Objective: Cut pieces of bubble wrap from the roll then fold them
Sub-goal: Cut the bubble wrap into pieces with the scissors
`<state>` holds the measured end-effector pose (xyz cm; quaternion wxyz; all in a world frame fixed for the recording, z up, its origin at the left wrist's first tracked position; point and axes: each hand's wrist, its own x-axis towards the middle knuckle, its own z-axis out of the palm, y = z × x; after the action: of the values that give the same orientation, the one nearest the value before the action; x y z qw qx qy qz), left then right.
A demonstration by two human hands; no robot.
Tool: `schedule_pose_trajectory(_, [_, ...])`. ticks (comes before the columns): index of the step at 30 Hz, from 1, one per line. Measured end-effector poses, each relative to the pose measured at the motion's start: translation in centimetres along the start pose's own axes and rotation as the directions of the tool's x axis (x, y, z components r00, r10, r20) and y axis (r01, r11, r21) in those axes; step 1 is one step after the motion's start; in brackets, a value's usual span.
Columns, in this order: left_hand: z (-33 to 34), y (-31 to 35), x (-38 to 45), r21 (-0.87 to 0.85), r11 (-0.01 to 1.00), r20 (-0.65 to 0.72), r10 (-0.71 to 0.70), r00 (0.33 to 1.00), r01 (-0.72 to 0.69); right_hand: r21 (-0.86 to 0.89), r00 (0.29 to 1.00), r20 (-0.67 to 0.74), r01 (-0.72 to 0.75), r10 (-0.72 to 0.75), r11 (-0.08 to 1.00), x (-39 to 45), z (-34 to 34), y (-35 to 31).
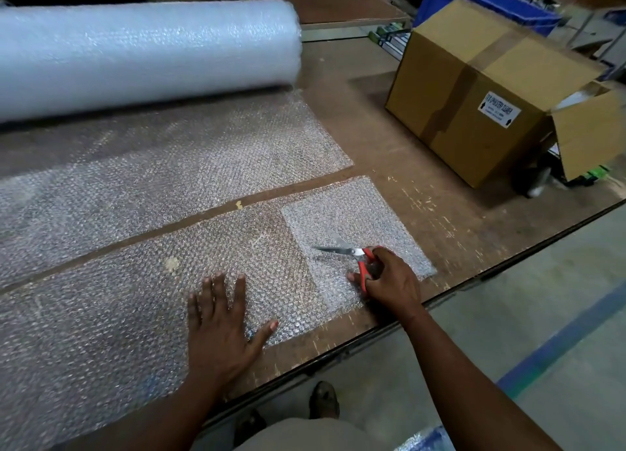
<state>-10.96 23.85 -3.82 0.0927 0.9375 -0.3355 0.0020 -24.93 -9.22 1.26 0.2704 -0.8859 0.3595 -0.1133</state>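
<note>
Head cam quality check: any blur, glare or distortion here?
Head view: wide-angle bending shows in the curved table edge; the bubble wrap roll looks soft with a pale sheen; the cardboard box is slightly blurred; scissors and both hands are fairly sharp.

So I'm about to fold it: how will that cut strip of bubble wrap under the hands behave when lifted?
The cut strip is thin and lies flat on the table, so it is probably floppy and light. Its right end already lies doubled over, so it likely folds easily.

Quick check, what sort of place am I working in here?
Probably a warehouse packing area: a big bubble wrap roll on a worn worktable, a taped cardboard box, and blue crates behind.
</note>
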Motion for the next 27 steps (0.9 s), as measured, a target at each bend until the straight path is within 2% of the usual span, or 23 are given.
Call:
schedule_pose_trajectory(3, [-0.4, 0.3, -0.1, -0.04, 0.999, -0.038, 0.022, 0.999, -0.023, 0.016, 0.999, -0.01, -0.031, 0.031, 0.999, -0.2, -0.5, -0.7])
schedule_pose_trajectory(7, [-1.1, 1.2, 0.2, -0.079, 0.982, -0.154, 0.157, 0.975, -0.171, 0.034, 0.994, -0.036, -0.101, 0.102, 0.994, -2.0, -3.1, -3.0])
schedule_pose_trajectory(9, [-1.5, 1.8, 0.2, -0.081, 0.968, -0.201, 0.219, 0.955, -0.239, 0.216, 0.978, 0.116, -0.194, 0.172, 0.957, -4.1, -4.6, -4.9])
schedule_pose_trajectory(11, [-1.8, 2.5, 0.4, -0.116, 0.95, -0.245, 0.257, 0.935, -0.291, 0.47, 0.905, 0.363, -0.382, 0.22, 0.796, -6.9, -6.0, -6.2])
schedule_pose_trajectory(12, [-1.8, 2.8, 0.5, -0.15, 0.938, -0.255, 0.268, 0.929, -0.312, 0.497, 0.847, 0.482, -0.475, 0.224, 0.726, -8.4, -6.5, -6.7])
schedule_pose_trajectory(14, [-1.8, 3.5, 0.4, -0.225, 0.906, -0.253, 0.302, 0.919, -0.359, 0.428, 0.73, 0.653, -0.574, 0.2, 0.698, -11.2, -6.6, -6.3])
schedule_pose_trajectory(17, [-1.5, 4.8, 0.2, -0.237, 0.884, -0.231, 0.352, 0.907, -0.404, 0.355, 0.611, 0.762, -0.672, 0.214, 0.65, -14.5, -5.3, -4.5])
schedule_pose_trajectory(21, [-1.2, 6.6, 0.1, -0.237, 0.876, -0.194, 0.381, 0.904, -0.42, 0.373, 0.585, 0.779, -0.722, 0.226, 0.583, -16.6, -3.9, -3.1])
schedule_pose_trajectory(25, [-0.9, 7.6, 0.3, -0.279, 0.882, -0.151, 0.349, 0.925, -0.379, 0.306, 0.557, 0.808, -0.672, 0.189, 0.674, -16.6, -3.6, -2.5])
schedule_pose_trajectory(27, [-0.9, 8.2, 0.4, -0.262, 0.89, -0.137, 0.349, 0.927, -0.374, 0.302, 0.552, 0.814, -0.671, 0.184, 0.678, -16.5, -3.8, -2.3])
